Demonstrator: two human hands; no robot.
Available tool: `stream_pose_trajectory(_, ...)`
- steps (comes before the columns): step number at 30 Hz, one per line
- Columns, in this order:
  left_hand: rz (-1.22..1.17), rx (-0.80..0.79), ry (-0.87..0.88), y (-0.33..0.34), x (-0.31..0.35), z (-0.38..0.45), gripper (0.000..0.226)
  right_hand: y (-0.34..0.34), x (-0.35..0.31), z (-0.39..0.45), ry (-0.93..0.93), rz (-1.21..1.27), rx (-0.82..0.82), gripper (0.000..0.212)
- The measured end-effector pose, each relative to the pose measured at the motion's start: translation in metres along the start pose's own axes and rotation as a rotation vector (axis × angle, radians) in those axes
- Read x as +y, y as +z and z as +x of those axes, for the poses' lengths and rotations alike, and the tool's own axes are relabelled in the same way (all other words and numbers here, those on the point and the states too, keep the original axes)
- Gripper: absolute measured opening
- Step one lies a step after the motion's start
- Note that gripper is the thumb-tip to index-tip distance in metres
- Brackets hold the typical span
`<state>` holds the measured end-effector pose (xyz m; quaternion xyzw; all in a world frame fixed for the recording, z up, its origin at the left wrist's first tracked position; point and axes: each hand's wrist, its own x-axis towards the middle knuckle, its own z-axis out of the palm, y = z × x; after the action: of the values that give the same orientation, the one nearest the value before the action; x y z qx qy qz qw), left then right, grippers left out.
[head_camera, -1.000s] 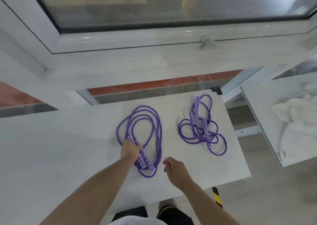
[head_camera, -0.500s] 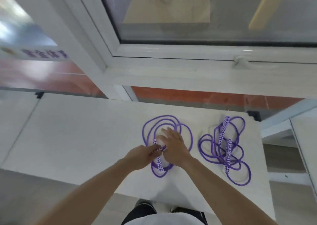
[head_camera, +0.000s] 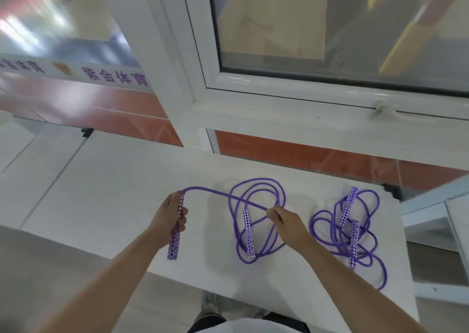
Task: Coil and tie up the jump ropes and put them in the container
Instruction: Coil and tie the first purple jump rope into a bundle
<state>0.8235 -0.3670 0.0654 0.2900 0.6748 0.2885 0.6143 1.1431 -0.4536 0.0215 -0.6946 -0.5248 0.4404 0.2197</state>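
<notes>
Task status: early stage, no rope coiled or tied. Left hand [head_camera: 169, 216] wrapped around one patterned handle [head_camera: 175, 233] of the near jump rope [head_camera: 256, 221], handle held roughly upright and lifted above the white table [head_camera: 114, 193]. Right hand [head_camera: 285, 222] pinching the cord of the same rope between thumb and fingers, a short arc of cord spanning from the handle top across to that pinch. Remainder of this rope lying in loose, uneven loops on the table between the two hands, its second handle [head_camera: 248, 232] resting flat inside the loops. Second jump rope [head_camera: 347, 233] lying untouched just to the right, tangled in loose loops with both handles on top, near the table's right edge. Container not visible in the head view; location unknown. Judged remaining: gather the held rope into even coils, wrap and tie it off, repeat for the second rope, then place both in the container. Judged current step: start of coiling the first rope, with one end secured and the cord drawn out for the first loop.
</notes>
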Motion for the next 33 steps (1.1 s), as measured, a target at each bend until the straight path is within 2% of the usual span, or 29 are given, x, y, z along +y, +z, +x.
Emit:
stream_pose_trajectory(5, -0.193, -0.089, -0.129, 0.008, -0.009, 0.003, 0.016, 0.033, -0.036, -0.019, 0.184, 0.311, 0.035, 0.031)
stream_pose_trajectory(10, -0.335, -0.270, -0.238, 0.023, -0.014, 0.000, 0.025, 0.069, -0.074, -0.023, 0.189, 0.372, 0.053, 0.031)
stream_pose_trajectory(13, -0.215, -0.346, -0.218, 0.032, -0.015, -0.010, 0.029, 0.085, -0.094, -0.025, 0.114, 0.253, 0.060, 0.025)
stream_pose_trajectory(17, -0.088, -0.403, -0.142, 0.037, -0.017, -0.019, 0.028, 0.093, -0.106, -0.026, 0.052, 0.211, 0.177, 0.020)
stream_pose_trajectory(22, -0.051, -0.449, -0.244, 0.039, -0.022, -0.020, 0.015, 0.094, -0.108, -0.025, 0.072, 0.177, 0.192, 0.029)
stream_pose_trajectory(25, 0.040, -0.422, -0.255, 0.040, -0.024, -0.021, 0.016, 0.095, -0.112, -0.021, 0.098, 0.105, 0.147, 0.033)
stream_pose_trajectory(27, 0.140, -0.402, -0.209, 0.042, -0.023, -0.022, 0.020, 0.096, -0.111, -0.019, 0.076, 0.026, 0.177, 0.031)
stream_pose_trajectory(29, 0.245, -0.392, -0.126, 0.045, -0.022, -0.025, 0.026, 0.096, -0.109, -0.018, 0.076, 0.050, 0.241, 0.027)
stream_pose_trajectory(33, 0.148, -0.376, -0.059, 0.052, -0.024, -0.028, 0.035, 0.095, -0.111, -0.012, 0.019, 0.049, 0.242, 0.019)
